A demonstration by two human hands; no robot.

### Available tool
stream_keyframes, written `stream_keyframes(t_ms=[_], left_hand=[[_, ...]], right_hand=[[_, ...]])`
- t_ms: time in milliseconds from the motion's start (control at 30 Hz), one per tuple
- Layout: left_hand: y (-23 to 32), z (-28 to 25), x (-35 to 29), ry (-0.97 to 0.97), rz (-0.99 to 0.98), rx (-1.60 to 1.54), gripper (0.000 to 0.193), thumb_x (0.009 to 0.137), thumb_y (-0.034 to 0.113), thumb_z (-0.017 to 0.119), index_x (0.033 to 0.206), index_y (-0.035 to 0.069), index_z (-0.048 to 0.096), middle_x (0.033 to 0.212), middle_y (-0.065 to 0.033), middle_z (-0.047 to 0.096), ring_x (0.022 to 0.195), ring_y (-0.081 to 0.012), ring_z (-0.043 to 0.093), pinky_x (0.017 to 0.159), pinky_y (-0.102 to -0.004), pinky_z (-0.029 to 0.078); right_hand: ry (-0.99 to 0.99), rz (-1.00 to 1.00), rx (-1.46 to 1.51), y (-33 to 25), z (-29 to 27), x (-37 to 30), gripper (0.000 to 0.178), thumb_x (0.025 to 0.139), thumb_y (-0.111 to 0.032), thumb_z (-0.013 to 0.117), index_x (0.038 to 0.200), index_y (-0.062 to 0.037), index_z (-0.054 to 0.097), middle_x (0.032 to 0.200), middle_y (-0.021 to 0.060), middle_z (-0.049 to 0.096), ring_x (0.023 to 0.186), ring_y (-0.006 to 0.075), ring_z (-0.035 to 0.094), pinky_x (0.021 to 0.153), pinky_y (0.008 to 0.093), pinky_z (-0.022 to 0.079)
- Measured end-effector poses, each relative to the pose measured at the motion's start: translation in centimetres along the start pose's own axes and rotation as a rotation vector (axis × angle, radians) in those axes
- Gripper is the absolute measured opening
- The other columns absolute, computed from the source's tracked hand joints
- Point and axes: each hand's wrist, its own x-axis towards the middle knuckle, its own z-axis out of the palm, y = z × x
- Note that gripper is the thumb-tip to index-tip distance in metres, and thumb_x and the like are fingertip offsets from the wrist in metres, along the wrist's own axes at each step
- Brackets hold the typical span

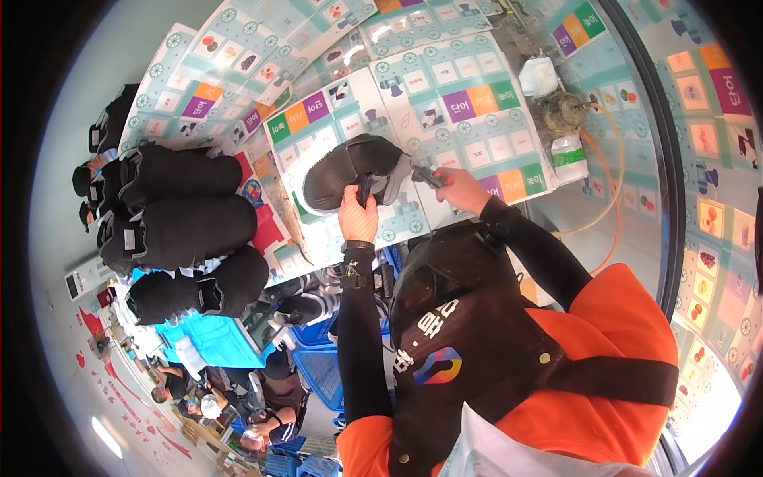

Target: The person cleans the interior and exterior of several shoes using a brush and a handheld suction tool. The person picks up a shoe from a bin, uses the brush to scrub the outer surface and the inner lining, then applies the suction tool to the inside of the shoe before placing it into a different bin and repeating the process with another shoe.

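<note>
A black knit shoe [338,171] with a pale sole edge lies on the worktable, its toe toward the left and its grey-lined opening facing me. My left hand [358,218] is closed on a black part at the shoe's opening, thumb uppermost. To the right, my right hand [462,191] grips a dark gun-shaped tool [427,176]. The tool's tip points left at the shoe's heel end, a short gap away. A greyish blur lies between tip and heel; what it is I cannot make out.
Patterned sheets cover the table [469,151] and side panels. Several black shoes [191,222] are stacked at left. Yellow and orange hoses [617,183] hang at right beside a dirty round container [564,114]. Blue crates [322,374] stand below left; several people [274,425] work beyond.
</note>
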Motion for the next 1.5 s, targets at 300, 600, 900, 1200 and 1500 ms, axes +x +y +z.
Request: stream_keyframes(t_ms=[300,600,900,1200,1500], left_hand=[[0.0,-1.0,-0.9,-0.105,0.026,-0.029,0.022,0.092,0.018,0.073,0.104,0.003,0.062,0.083,-0.0125,0.070,0.074,-0.0241,0.069,0.072,-0.0362,0.053],[-0.5,-0.3,-0.8,-0.167,0.005,-0.164,0.022,0.092,0.014,0.073,0.106,0.001,0.062,0.084,-0.0112,0.070,0.074,-0.0190,0.068,0.071,-0.0327,0.053],[0.0,-0.9,-1.3,-0.206,-0.062,-0.214,0.024,0.088,0.014,0.074,0.105,0.003,0.061,0.091,-0.0184,0.071,0.084,-0.0370,0.070,0.075,-0.0436,0.054],[-0.3,0.4,-1.7,-0.166,0.018,-0.164,0.024,0.089,0.012,0.075,0.106,0.002,0.061,0.088,-0.0142,0.073,0.080,-0.0241,0.073,0.072,-0.0347,0.055],[-1.5,-3.1,-2.2,0.060,-0.184,-0.136,0.025,0.088,0.010,0.073,0.109,0.003,0.061,0.097,-0.0193,0.072,0.088,-0.0362,0.073,0.078,-0.0427,0.056]], right_hand=[[-0.088,0.088,-0.076,-3.6,-0.2,0.5,0.025,0.082,-0.016,0.060,0.099,0.0007,0.069,0.085,0.0254,0.069,0.086,0.0465,0.065,0.077,0.0509,0.050],[-0.210,0.147,0.069,-1.7,-0.1,0.7,0.026,0.078,-0.015,0.063,0.097,0.0023,0.069,0.072,0.0200,0.067,0.067,0.0353,0.066,0.065,0.0416,0.050],[-0.200,0.095,0.055,-2.5,0.5,0.6,0.022,0.077,-0.013,0.064,0.090,0.0037,0.069,0.063,0.0148,0.064,0.054,0.0243,0.062,0.056,0.0378,0.047],[-0.152,0.051,0.064,-1.6,0.5,1.0,0.017,0.076,-0.013,0.064,0.081,0.0022,0.067,0.059,0.0133,0.062,0.052,0.0237,0.062,0.055,0.0385,0.047],[-0.376,0.122,0.257,-4.1,0.0,0.5,0.019,0.078,-0.013,0.069,0.093,-0.0015,0.068,0.070,0.0014,0.064,0.055,0.0135,0.060,0.052,0.0301,0.046]])
